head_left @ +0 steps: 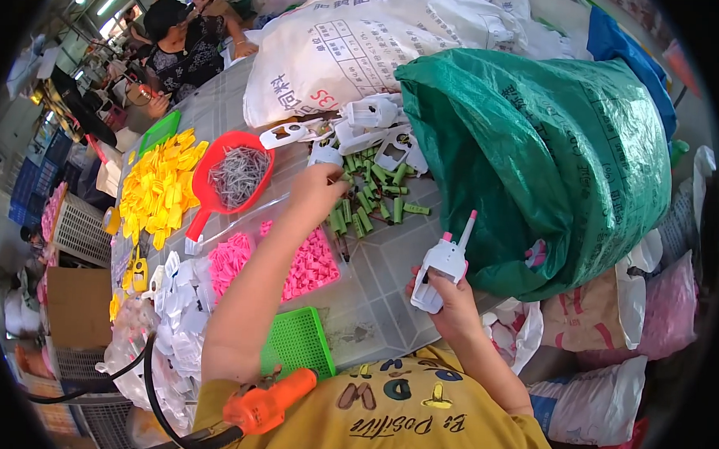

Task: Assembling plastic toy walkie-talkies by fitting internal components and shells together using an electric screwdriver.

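Observation:
My right hand (455, 303) grips a white plastic walkie-talkie-shaped toy shell (445, 261) with a pink-tipped antenna pointing up. Its fingers wrap round the lower part, and the shell is raised in front of my shirt. Stretched out over the table, my left hand (317, 188) is at the edge of a pile of green cylinders (368, 195), some with thin wires. Its fingers are curled; what they pinch is hidden. Just beyond it lie several loose white shell pieces (371, 126).
A red scoop (199, 216) holds screws, beside yellow parts (161, 187). Small pink pieces (310, 264) lie near a green basket (308, 337). An orange corded tool (268, 401) is close to my body. An open green sack (529, 143) stands right; a white sack (342, 54) lies behind.

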Demonstrator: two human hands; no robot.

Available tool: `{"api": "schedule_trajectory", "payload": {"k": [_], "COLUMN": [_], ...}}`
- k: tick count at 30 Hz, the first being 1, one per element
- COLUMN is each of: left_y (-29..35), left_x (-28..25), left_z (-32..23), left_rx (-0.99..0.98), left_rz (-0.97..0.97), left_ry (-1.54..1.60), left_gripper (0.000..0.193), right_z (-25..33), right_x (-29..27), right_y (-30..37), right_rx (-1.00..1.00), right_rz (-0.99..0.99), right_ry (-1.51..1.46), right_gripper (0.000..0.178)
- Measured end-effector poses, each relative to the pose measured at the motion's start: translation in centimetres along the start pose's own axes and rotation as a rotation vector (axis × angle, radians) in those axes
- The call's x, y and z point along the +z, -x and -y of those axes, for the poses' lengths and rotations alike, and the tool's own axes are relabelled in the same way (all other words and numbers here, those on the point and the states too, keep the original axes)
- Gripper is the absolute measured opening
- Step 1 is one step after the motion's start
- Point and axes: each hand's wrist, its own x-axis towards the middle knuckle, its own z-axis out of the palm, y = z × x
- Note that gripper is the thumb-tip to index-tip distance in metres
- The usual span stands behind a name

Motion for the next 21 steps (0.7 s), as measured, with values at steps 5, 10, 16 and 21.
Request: {"api": "schedule_trajectory", "payload": {"k": [5, 10, 16, 21], "left_y": [4.5, 11.0, 13.6, 15.2], "left_x": [-0.7, 0.7, 1.5, 1.3], "left_z": [-2.2, -4.2, -4.9, -5.3], "left_rx": [-0.079, -0.103, -0.149, -0.111], "left_rz": [0.25, 0.361, 0.421, 0.242], "left_ry": [0.777, 1.06, 1.019, 0.95], "left_gripper": [0.032, 0.022, 0.027, 0.019], "right_z": [0.1, 0.3, 0.7, 0.1], "right_x": [-0.4, 0.0, 2.0, 3.6], "right_y": [-0.3, -1.3, -1.7, -1.5], "right_rx": [0.007, 0.026, 0.055, 0.076], "right_rz": [0.007, 0.069, 0.089, 0.098], "right_ry": [0.0, -0.036, -0.063, -0.091], "right_gripper": [0.035, 0.036, 0.042, 0.042]}}
